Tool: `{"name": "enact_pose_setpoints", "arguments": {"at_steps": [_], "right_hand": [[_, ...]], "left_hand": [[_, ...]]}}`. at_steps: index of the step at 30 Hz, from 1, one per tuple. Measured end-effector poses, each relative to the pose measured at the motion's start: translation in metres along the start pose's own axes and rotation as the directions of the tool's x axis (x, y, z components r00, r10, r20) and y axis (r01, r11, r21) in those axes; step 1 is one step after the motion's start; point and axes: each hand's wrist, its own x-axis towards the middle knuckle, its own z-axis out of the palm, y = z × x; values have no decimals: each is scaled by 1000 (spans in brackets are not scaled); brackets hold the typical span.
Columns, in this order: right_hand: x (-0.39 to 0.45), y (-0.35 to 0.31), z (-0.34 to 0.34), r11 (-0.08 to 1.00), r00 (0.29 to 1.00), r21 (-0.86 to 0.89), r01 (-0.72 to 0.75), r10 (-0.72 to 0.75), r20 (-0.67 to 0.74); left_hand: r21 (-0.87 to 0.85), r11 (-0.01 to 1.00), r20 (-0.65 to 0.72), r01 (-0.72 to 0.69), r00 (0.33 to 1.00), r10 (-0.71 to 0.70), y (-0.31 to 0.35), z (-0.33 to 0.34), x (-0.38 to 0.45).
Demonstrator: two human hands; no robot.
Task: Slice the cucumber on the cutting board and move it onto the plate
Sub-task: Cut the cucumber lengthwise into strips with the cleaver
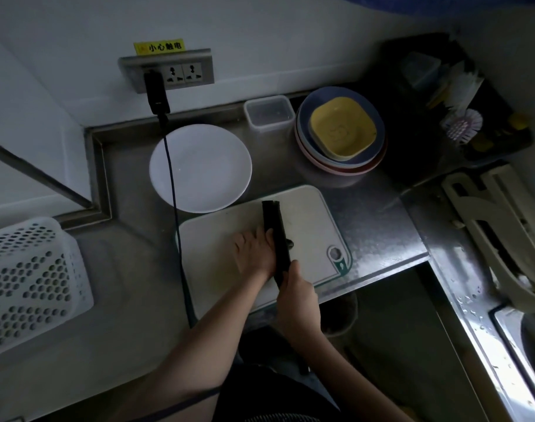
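Head view, dim light: on the cutting board [309,214] the cucumber [290,242] shows only as a dark nub poking out right of the black knife [277,236], the rest hidden under the blade and the left hand [254,251], whose fingers press down on it. The right hand [296,290] grips the knife handle at the board's near edge, while the white plate [200,167] sits just behind the board's far left corner.

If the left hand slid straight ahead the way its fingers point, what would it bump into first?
Probably the white plate. The left hand lies on the cutting board, fingers pointing up and slightly left. Only bare board lies ahead, then the plate just past its edge, though depth is hard to judge.
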Motion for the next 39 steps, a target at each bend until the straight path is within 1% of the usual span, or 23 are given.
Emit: {"name": "enact_pose_setpoints", "arguments": {"at_steps": [3,16,21,30,36,39], "right_hand": [[-14,12,5,999,999,-45,-20,22,31],[-4,18,17,989,999,-146,-25,30,31],[2,20,20,988,1000,-156,-19,21,16],[10,21,19,986,998,-164,31,-23,52],[16,25,14,994,999,-106,39,-37,19],[16,25,13,988,998,-144,47,-41,44]], "left_hand": [[8,1000,-11,2,1000,-2,-1,0,0],[21,1000,-8,-5,1000,5,-4,-5,0],[16,1000,2,-7,1000,7,-2,-8,1],[4,1000,11,-16,1000,16,-6,-10,4],[11,1000,22,-16,1000,16,-4,-9,7],[6,1000,26,-9,1000,9,-5,-8,7]]}}
